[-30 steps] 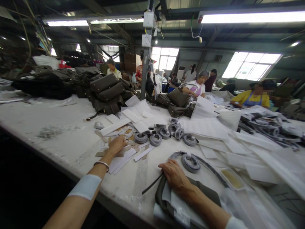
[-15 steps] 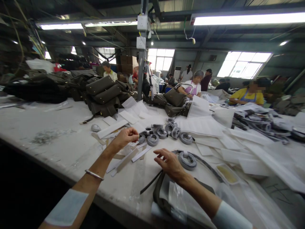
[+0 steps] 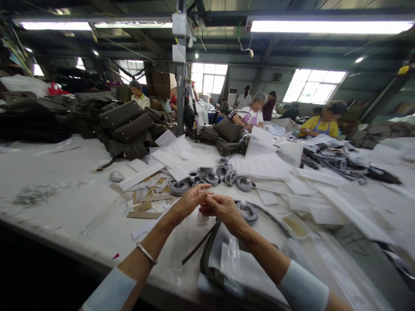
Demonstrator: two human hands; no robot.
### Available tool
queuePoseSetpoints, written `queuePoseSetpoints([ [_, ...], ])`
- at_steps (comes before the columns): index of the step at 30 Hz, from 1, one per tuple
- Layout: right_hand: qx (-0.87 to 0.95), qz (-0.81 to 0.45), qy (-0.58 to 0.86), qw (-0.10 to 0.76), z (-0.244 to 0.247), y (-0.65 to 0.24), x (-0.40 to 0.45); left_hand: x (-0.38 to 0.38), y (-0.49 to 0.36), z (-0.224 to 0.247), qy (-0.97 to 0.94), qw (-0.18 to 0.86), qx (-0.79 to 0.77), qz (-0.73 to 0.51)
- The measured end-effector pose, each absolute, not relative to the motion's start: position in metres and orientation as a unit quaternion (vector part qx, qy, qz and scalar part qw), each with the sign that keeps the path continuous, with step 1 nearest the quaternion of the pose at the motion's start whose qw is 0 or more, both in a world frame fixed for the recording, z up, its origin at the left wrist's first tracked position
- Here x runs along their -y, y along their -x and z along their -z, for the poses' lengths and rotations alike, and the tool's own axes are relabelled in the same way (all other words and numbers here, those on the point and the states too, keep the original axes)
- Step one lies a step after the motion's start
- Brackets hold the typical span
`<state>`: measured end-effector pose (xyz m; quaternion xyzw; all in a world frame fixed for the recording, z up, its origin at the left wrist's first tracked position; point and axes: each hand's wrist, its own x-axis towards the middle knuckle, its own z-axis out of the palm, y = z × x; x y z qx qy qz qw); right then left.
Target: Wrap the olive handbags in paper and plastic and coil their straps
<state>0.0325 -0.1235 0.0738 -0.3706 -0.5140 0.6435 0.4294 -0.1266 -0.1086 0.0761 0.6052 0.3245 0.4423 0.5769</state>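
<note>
My left hand point(image 3: 187, 203) and my right hand point(image 3: 227, 212) meet fingertip to fingertip above the table. Both are closed in a pinch; whatever lies between the fingers is too small to make out. Below them is a dark bag point(image 3: 205, 261) at the table's near side, partly covered by a white sheet point(image 3: 254, 272) and clear plastic point(image 3: 234, 263). A thin dark strap point(image 3: 199, 245) sticks out from it to the left. Just right of my right hand sits a grey wrapped coil point(image 3: 250, 214) with a white band.
Several wrapped coils point(image 3: 244, 183) lie beyond my hands. Paper tags and card strips point(image 3: 147, 199) are scattered to the left, near small metal pieces point(image 3: 35, 193). Dark bags point(image 3: 125, 127) are piled behind. White foam sheets point(image 3: 269, 170) and a shallow tray point(image 3: 295, 226) lie right. People work farther back.
My hands were apart and have come together at the fingertips. My left hand moved right. The view has shifted slightly to the right.
</note>
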Motion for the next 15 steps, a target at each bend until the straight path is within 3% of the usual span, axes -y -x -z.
queuePoseSetpoints([
  [3,0.502,-0.636,0.379,0.447,-0.076,-0.048,0.122,0.118,0.122,-0.064,-0.612,0.624,-0.308,-0.374],
  [7,0.490,-0.617,0.410,0.459,-0.072,-0.064,0.118,0.126,0.116,-0.060,-0.628,0.593,-0.374,-0.338],
  [15,0.495,-0.632,0.398,0.444,-0.072,-0.083,0.122,0.118,0.109,-0.049,-0.586,0.590,-0.404,-0.381],
])
